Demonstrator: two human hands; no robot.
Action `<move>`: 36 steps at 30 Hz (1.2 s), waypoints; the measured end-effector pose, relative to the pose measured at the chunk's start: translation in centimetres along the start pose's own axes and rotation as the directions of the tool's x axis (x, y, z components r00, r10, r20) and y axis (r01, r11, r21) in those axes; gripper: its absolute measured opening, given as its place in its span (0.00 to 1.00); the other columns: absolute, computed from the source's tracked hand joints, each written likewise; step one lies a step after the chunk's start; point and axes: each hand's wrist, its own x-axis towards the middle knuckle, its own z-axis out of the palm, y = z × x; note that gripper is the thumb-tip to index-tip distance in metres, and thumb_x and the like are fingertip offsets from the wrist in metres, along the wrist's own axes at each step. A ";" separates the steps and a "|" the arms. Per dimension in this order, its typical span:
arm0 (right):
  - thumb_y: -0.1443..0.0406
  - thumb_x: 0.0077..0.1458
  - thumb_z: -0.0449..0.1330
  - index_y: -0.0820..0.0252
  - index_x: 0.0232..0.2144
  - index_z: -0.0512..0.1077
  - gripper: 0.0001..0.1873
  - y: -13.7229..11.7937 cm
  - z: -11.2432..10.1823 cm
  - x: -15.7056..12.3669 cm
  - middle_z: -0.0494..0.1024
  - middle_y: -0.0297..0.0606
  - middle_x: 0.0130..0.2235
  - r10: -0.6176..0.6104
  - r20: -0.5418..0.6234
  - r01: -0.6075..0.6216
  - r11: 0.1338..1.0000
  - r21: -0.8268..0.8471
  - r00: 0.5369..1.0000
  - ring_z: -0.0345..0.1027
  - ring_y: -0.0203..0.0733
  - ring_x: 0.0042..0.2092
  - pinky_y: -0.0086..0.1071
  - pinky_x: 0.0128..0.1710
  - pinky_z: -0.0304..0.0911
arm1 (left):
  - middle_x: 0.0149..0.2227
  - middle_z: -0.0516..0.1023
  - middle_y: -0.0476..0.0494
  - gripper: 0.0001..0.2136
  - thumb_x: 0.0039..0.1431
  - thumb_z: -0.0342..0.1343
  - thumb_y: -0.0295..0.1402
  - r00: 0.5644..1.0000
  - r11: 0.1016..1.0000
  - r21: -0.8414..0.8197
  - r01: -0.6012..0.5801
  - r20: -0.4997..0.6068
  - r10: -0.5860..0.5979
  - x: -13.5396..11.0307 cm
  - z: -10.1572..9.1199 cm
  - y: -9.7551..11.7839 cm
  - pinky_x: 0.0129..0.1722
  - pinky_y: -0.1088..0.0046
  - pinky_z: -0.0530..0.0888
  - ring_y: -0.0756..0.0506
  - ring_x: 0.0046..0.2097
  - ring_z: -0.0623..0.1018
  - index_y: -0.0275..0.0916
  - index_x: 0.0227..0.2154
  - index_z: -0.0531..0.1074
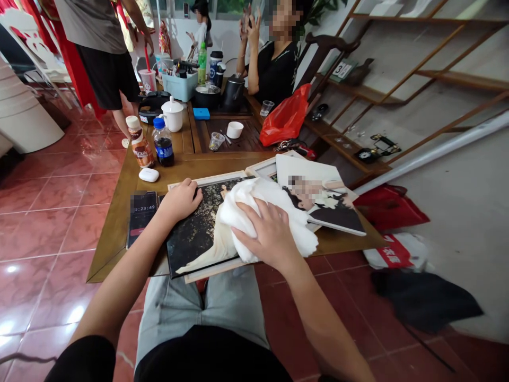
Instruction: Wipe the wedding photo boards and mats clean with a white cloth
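Note:
A dark photo panel showing a figure in a long white gown lies on a pale wooden frame at the table's near edge. Resting on its upper left part is my left hand, fingers stretched over the surface. My right hand grips a bunched white cloth and presses it on the panel's right side, hiding much of the picture. To the right, a second photo panel with a light background lies tilted on another wooden frame.
A phone lies left of my forearm, near a white earbud case. Two drink bottles and a white lidded mug stand behind. A red plastic bag sits at back right. Other people are across the table; wooden shelves stand right.

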 end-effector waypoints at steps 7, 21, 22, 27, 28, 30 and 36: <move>0.47 0.65 0.54 0.52 0.63 0.70 0.30 -2.5 -0.3 -2.0 0.68 0.50 0.64 -0.029 -0.060 0.031 0.999 0.024 0.998 0.61 0.63 0.59 0.59 0.60 0.54 | 0.48 0.77 0.35 0.17 0.74 0.41 0.37 1.000 1.000 0.014 -0.003 -0.007 0.003 0.0 0.3 -0.1 0.51 0.64 0.76 0.39 0.48 0.81 0.34 0.47 0.73; 0.39 0.57 0.59 0.40 0.67 0.64 0.39 -9.6 -0.2 -2.4 0.63 0.41 0.70 -0.222 0.049 0.201 0.943 0.265 0.974 0.55 0.62 0.66 0.59 0.67 0.44 | 0.49 0.76 0.36 0.15 0.74 0.42 0.36 1.000 1.000 -0.020 0.015 -0.006 -0.015 -0.1 0.1 0.0 0.50 0.66 0.76 0.40 0.49 0.81 0.36 0.46 0.73; 0.39 0.57 0.59 0.40 0.66 0.65 0.39 -9.1 -0.3 -2.3 0.64 0.40 0.69 -0.206 0.052 0.186 0.948 0.260 0.977 0.56 0.62 0.66 0.58 0.67 0.45 | 0.49 0.76 0.36 0.15 0.74 0.42 0.36 1.000 1.000 -0.018 0.011 -0.006 -0.012 -0.1 0.1 0.0 0.50 0.65 0.76 0.40 0.49 0.81 0.36 0.46 0.73; 0.43 0.60 0.58 0.46 0.64 0.68 0.34 -4.9 -0.5 -1.8 0.68 0.43 0.66 -0.075 0.018 0.071 0.983 0.166 0.997 0.59 0.61 0.63 0.57 0.65 0.49 | 0.49 0.77 0.35 0.15 0.74 0.42 0.36 1.000 1.000 -0.008 -0.005 -0.008 0.005 0.0 0.3 -0.2 0.52 0.65 0.75 0.40 0.49 0.81 0.35 0.46 0.73; 0.44 0.61 0.57 0.47 0.64 0.69 0.33 -4.0 -0.5 -1.8 0.68 0.44 0.66 -0.051 0.000 0.050 0.988 0.147 0.999 0.60 0.61 0.63 0.56 0.64 0.50 | 0.49 0.77 0.35 0.15 0.74 0.42 0.36 1.000 1.000 -0.006 -0.005 -0.008 0.005 0.0 0.3 -0.2 0.52 0.65 0.75 0.40 0.49 0.81 0.35 0.46 0.73; 0.46 0.62 0.56 0.49 0.63 0.70 0.31 -2.4 -0.4 -1.7 0.70 0.45 0.64 0.001 -0.037 0.003 0.994 0.107 0.999 0.62 0.60 0.62 0.55 0.62 0.53 | 0.49 0.77 0.35 0.16 0.74 0.42 0.36 1.000 1.000 0.001 -0.008 -0.004 0.008 0.0 0.3 -0.2 0.52 0.66 0.75 0.40 0.49 0.81 0.35 0.46 0.73; 0.47 0.63 0.57 0.49 0.61 0.71 0.28 -0.6 -0.1 -1.3 0.71 0.46 0.62 0.087 -0.105 -0.087 0.996 0.009 0.991 0.64 0.60 0.59 0.53 0.60 0.56 | 0.49 0.77 0.34 0.17 0.74 0.41 0.36 1.000 1.000 0.018 -0.014 0.005 0.014 -0.1 0.0 0.0 0.51 0.64 0.75 0.39 0.48 0.81 0.33 0.47 0.74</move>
